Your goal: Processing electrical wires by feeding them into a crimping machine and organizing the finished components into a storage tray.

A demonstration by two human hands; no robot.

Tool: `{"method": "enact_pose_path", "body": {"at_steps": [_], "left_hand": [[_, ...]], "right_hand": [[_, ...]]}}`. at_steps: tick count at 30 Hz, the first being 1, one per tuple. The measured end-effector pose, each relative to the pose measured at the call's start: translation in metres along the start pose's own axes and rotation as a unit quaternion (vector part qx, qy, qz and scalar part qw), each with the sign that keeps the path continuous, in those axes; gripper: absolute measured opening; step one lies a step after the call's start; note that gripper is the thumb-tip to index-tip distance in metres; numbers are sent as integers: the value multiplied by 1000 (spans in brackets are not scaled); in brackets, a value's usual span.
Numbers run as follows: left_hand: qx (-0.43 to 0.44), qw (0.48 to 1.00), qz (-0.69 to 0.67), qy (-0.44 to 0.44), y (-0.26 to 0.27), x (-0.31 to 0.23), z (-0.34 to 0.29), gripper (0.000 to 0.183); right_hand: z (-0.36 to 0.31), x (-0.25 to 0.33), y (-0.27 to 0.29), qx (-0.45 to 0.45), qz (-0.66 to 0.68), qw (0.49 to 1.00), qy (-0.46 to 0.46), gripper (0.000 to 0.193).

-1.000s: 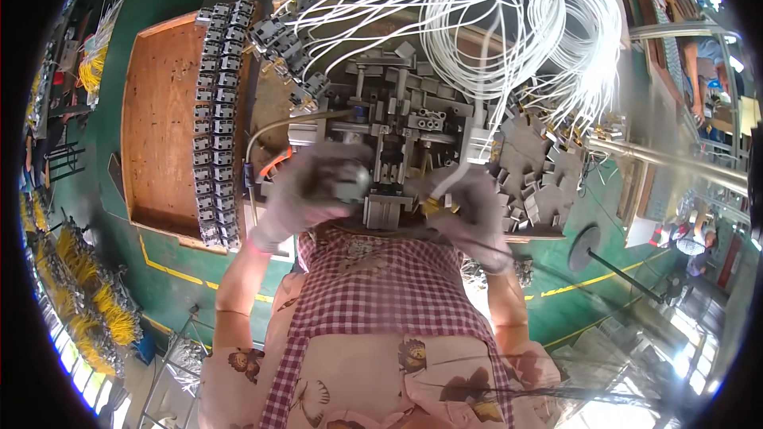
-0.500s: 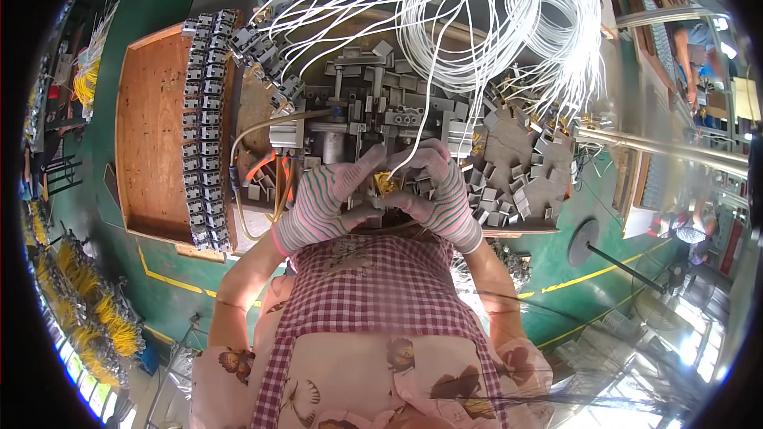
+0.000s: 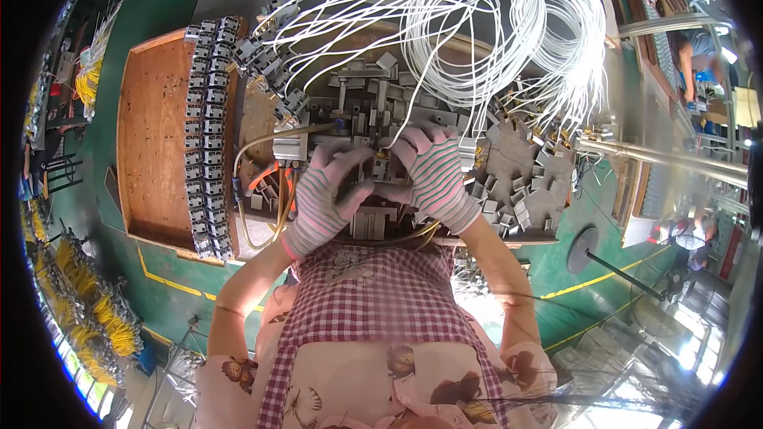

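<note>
Striped knit gloves cover both my hands over the metal fixture (image 3: 369, 123) at the middle of the bench. A small grey metal housing (image 3: 381, 167) sits between my fingertips, with a white cable (image 3: 407, 121) running up from it. From the left, my left hand (image 3: 326, 195) curls its index finger and thumb to the housing's side. My right hand (image 3: 433, 175) closes on it from the other side, fingers above and thumb below. The gloves partly hide the housing and its join with the cable. A ribbed grey block (image 3: 369, 224) lies nearer my apron.
Coiled white cables (image 3: 509, 24) spread over the back of the bench. On the left, grey housings (image 3: 208, 143) line the edge of a wooden tray (image 3: 151, 135). Loose metal pieces (image 3: 509, 206) lie at right. A hose (image 3: 254, 143) and orange-handled tool (image 3: 262, 179) are beside my left hand.
Both hands have shifted slightly away from my body, onto the fixture. The yellow metal bit seen between them is now mostly hidden, and a grey housing shows there. The ribbed block has come into sight.
</note>
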State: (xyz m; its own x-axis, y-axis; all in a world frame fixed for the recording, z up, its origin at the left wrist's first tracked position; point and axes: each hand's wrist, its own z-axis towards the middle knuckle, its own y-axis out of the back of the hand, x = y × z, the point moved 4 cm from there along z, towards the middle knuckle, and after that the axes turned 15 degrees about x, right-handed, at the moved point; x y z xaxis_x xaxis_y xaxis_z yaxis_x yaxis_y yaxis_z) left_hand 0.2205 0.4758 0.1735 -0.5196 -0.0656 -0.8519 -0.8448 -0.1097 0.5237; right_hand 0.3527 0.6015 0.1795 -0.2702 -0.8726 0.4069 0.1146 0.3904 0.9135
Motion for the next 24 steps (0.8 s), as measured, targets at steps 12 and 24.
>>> {"method": "enact_pose_path", "body": {"at_steps": [12,24], "left_hand": [[308,846,391,-190,-8,34,24,45],[214,958,169,-87,7,16,31,44]], "right_hand": [[2,7,-17,-2,33,994,-107,71],[-97,-22,20,-82,437,863,-240,33]]}}
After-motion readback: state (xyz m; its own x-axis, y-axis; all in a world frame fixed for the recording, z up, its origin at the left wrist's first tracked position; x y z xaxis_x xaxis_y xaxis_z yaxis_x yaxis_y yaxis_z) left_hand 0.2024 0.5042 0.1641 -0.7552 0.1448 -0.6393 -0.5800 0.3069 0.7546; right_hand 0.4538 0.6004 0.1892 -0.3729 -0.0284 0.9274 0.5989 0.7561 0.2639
